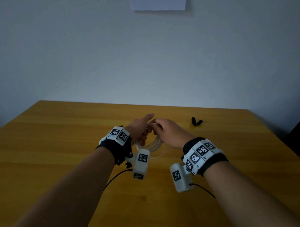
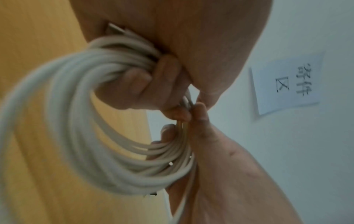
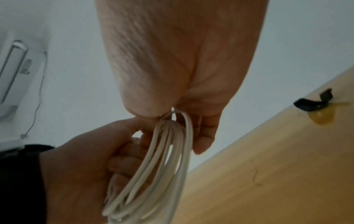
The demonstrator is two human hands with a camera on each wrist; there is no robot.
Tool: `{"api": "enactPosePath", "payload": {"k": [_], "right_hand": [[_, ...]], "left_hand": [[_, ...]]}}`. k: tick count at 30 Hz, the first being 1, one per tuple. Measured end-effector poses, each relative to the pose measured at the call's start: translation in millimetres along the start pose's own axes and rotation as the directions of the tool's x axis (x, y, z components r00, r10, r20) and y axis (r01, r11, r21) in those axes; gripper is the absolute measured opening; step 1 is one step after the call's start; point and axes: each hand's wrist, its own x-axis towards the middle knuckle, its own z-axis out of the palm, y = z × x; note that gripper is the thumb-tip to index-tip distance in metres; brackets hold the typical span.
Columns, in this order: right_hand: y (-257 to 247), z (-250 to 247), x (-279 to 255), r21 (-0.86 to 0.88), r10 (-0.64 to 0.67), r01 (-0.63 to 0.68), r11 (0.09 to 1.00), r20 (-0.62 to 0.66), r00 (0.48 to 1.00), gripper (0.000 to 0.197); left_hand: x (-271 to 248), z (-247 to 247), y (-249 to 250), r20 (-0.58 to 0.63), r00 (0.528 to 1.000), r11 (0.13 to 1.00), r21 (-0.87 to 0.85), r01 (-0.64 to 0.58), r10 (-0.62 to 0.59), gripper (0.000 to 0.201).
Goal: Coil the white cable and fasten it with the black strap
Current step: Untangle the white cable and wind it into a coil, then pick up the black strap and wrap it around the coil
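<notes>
Above mid-table (image 1: 60,145), both hands grip the coiled white cable (image 1: 152,143).

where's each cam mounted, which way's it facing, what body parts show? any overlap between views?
Head: on the head, facing forward and down at the table; both forearms, left hand and right hand show.
Left wrist: looks along the left hand's grip at the white cable coil; the right hand's fingers too.
Right wrist: looks along the right palm at the cable; left hand below.
Shared: head and right wrist both see the black strap lying on the table.
</notes>
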Motion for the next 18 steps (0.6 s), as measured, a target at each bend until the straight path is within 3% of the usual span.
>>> {"api": "enactPosePath", "payload": {"k": [3, 8, 13, 18], "right_hand": [[8, 4, 4, 0.068, 0.056, -0.052, 0.996, -0.059, 0.997, 0.033], [27, 8, 13, 0.243, 0.189, -0.140, 0.960, -0.189, 0.964, 0.034], [44, 13, 27, 0.275, 0.256, -0.162, 0.948, -0.351, 0.901, 0.032], [64, 21, 42, 0.360, 0.335, -0.192, 0.913, -0.392, 0.857, 0.029]], "left_hand": [[11, 3, -2, -0.060, 0.997, 0.999, 0.015, -0.045, 0.046, 0.060], [26, 6, -14, 0.014, 0.988, 0.978, -0.144, -0.153, 0.156, 0.045], [41, 18, -25, -0.044, 0.966, 0.962, -0.088, -0.257, 0.254, 0.039], [62, 29, -28, -0.070, 0.958, 0.958, -0.058, -0.281, 0.277, 0.032]]}}
